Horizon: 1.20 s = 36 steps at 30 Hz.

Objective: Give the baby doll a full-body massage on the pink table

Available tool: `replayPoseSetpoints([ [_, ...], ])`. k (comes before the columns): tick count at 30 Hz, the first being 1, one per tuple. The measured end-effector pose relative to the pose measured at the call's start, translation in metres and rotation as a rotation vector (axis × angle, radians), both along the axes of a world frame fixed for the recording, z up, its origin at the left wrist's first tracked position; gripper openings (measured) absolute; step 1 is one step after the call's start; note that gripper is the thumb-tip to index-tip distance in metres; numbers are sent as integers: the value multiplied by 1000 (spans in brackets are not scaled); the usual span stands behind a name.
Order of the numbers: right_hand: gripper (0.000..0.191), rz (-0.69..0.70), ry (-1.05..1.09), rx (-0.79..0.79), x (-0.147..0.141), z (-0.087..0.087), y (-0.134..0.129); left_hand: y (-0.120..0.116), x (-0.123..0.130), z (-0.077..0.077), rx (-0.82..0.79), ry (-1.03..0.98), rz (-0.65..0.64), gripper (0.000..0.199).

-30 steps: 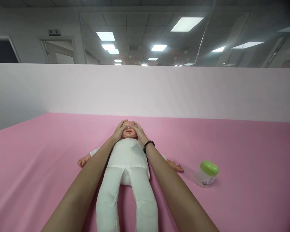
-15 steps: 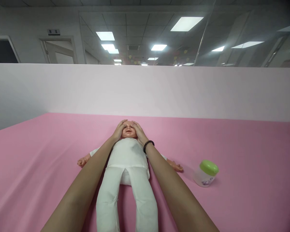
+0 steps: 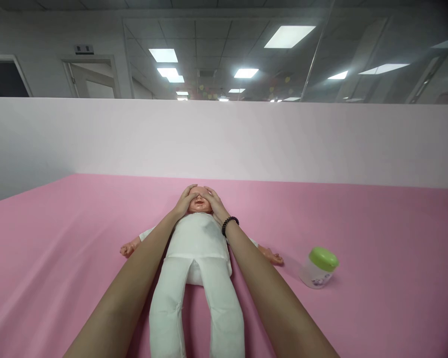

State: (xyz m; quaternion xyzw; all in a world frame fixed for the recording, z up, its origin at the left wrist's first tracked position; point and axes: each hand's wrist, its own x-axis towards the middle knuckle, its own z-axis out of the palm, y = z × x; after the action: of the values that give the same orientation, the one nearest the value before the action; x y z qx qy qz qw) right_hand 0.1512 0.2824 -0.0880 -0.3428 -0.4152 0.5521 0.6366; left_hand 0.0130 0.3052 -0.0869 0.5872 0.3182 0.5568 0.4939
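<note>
A baby doll point(image 3: 199, 238) with a white cloth body lies on its back on a pink sheet, its head away from me and its arms spread. My left hand point(image 3: 183, 201) rests against the left side of the doll's head, and my right hand point(image 3: 215, 203), with a black bead bracelet at the wrist, against the right side. Both hands have their fingers spread over the head, with thumbs across the eye area. The doll's mouth and chin show between them; its eyes are covered.
A clear jar with a green lid point(image 3: 323, 259) stands on the pink sheet point(image 3: 388, 258) to the right of the doll's hand. Behind the sheet runs a low white wall point(image 3: 224, 141), with glass panels above it.
My thumbs have moved inward over the doll's eyes, which were partly visible before. The doll and the jar have stayed in place.
</note>
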Motion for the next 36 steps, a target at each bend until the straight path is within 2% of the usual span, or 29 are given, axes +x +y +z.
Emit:
replayPoseSetpoints([
  [8,60,10,-10,-1,0,-1,2,-1,1,0,-8,2,15,57],
  [18,55,-10,-8,-13,0,-2,7,14,0,-8,23,-16,10,48],
  [28,58,7,-7,-9,0,-2,5,0,0,-2,-12,-15,-16,59],
  [36,59,5,-32,-4,0,-1,2,3,0,-3,-10,-7,-1,58],
])
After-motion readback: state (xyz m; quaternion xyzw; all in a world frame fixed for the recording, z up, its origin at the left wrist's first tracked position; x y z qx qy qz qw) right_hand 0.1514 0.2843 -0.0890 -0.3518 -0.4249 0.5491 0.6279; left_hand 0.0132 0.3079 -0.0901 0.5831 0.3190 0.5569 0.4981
